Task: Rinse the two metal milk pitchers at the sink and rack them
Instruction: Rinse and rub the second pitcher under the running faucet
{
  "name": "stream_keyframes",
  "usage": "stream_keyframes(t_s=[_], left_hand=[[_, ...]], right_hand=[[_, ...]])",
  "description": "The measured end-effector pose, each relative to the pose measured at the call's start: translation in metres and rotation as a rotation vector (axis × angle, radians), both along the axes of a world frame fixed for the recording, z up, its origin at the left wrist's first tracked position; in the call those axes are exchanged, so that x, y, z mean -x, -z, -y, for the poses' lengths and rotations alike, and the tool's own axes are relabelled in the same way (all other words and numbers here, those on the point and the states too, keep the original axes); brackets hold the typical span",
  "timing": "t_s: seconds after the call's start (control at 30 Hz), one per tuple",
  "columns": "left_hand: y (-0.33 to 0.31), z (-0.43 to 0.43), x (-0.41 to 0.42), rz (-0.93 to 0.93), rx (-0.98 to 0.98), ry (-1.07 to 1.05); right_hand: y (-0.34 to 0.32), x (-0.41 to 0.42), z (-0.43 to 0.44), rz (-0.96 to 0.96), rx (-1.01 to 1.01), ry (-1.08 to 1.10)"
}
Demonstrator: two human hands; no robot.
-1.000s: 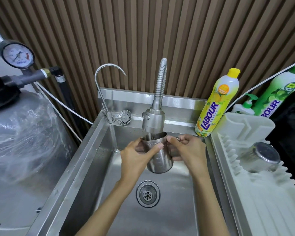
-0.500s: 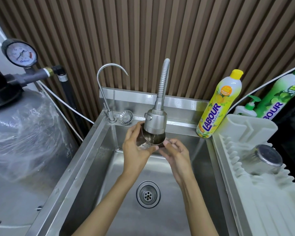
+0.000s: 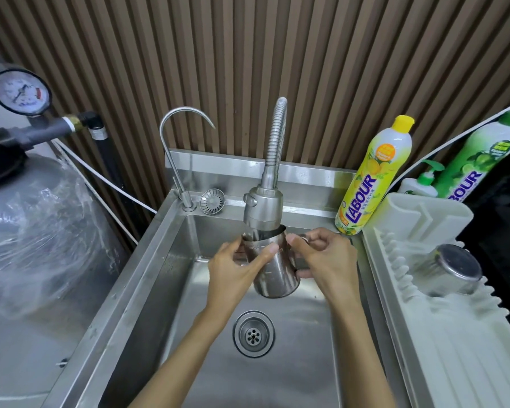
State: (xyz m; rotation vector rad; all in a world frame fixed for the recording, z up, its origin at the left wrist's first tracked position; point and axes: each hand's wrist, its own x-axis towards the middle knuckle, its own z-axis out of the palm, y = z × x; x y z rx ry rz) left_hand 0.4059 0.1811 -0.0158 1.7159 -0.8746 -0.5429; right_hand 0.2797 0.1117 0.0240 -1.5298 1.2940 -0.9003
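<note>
Pitcher (image 3: 273, 269), tipped half a second ago, now stands upright under the spray head (image 3: 262, 207) over the sink (image 3: 147, 260). The left hand (image 3: 236, 272) wraps its fingers (image 3: 230, 247) round the body, and the right hand (image 3: 327, 260) curls round the handle.

Passage above the left grip (image 3: 236, 269) is blocked by the spray head (image 3: 262, 207). Right of the right grip (image 3: 327, 260), room is narrowed by the rack (image 3: 454, 348) and bottle (image 3: 371, 178). Below both, open sink (image 3: 306, 363) is left.
</note>
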Motion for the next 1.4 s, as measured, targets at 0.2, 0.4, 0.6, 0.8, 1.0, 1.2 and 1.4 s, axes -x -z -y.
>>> stream_keyframes(t_s=[0.2, 0.4, 0.6, 0.8, 1.0, 1.2, 1.4], left_hand=[[0.005, 0.01, -0.004, -0.112, 0.201, 0.066], [0.002, 0.009, -0.005, 0.056, 0.328, 0.004], [-0.005, -0.005, 0.0, 0.146, 0.23, -0.15], [-0.002, -0.008, 0.006, -0.061, 0.041, -0.095], [-0.001, -0.002, 0.007, -0.484, 0.078, 0.174], [0.002, 0.009, 0.008, -0.464, 0.29, 0.042], [-0.004, -0.001, -0.001, 0.058, 0.311, -0.052]], right_hand=[[0.013, -0.006, 0.001, 0.264, 0.053, -0.097], [0.046, -0.026, 0.001, 0.922, -0.374, -0.237], [0.041, -0.02, -0.006, 0.609, -0.318, -0.21], [0.017, -0.006, -0.006, 0.254, -0.217, -0.069], [0.009, -0.001, 0.002, -0.131, 0.133, -0.024], [0.021, -0.013, 0.007, 0.343, -0.013, -0.168], [0.052, -0.028, 0.002, 0.794, -0.387, -0.282]])
